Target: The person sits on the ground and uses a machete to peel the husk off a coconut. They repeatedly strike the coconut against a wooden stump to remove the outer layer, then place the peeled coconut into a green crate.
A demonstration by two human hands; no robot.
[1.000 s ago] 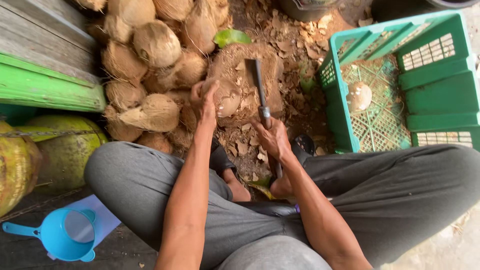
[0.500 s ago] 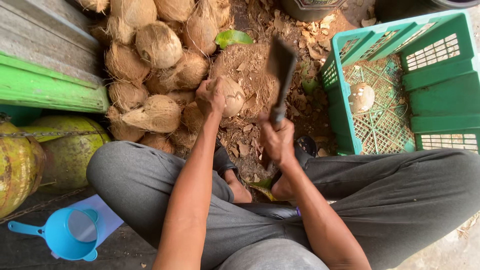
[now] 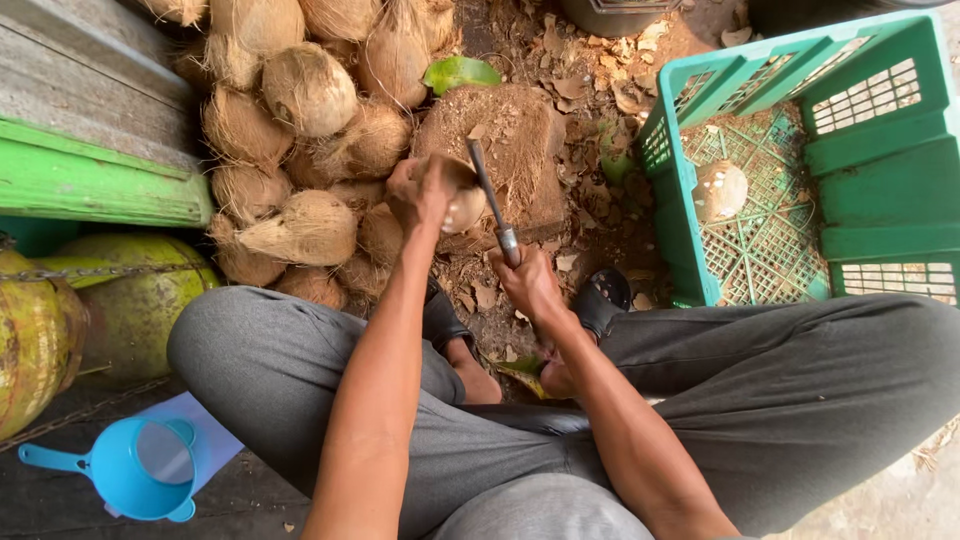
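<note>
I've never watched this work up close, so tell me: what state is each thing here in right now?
Left hand: gripping the coconut.
Coconut: held, partly husked, on the stump.
Right hand: closed on the cleaver handle.
Cleaver: blade against the coconut.
Green crate: open, one peeled coconut inside.
Husked coconuts: piled, untouched.

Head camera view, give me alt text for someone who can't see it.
Seen from above, a seated person's left hand holds a coconut on a stump while the right hand brings a cleaver against it. Husked coconuts are piled at left; a green crate at right holds one peeled coconut.
</note>
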